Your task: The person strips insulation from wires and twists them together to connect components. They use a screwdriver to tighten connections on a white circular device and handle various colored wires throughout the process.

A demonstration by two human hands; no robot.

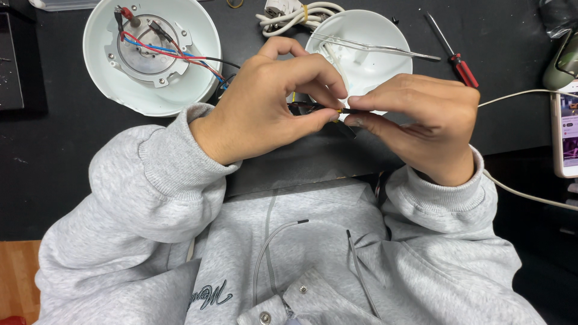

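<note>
White round housing [150, 96] sits far left on the black table [54, 156], base plate and red, blue and black leads [180, 57] exposed inside. Left hand [265, 102] is closed, thumb and forefinger pinching a thin dark wire [310, 107] at centre. Right hand [421, 117] is also closed, pinching the wire's other side; a small yellowish tip shows between the fingertips. Second white shell [361, 48] lies behind the hands, a metal strip across it. Red-handled screwdriver [460, 66] rests right of that, phone [566, 132] at the edge. Risk: the grip area is tiny, so opposing pulls could slip the tip free or snap strands; tension could also drag the left housing by its leads.
</note>
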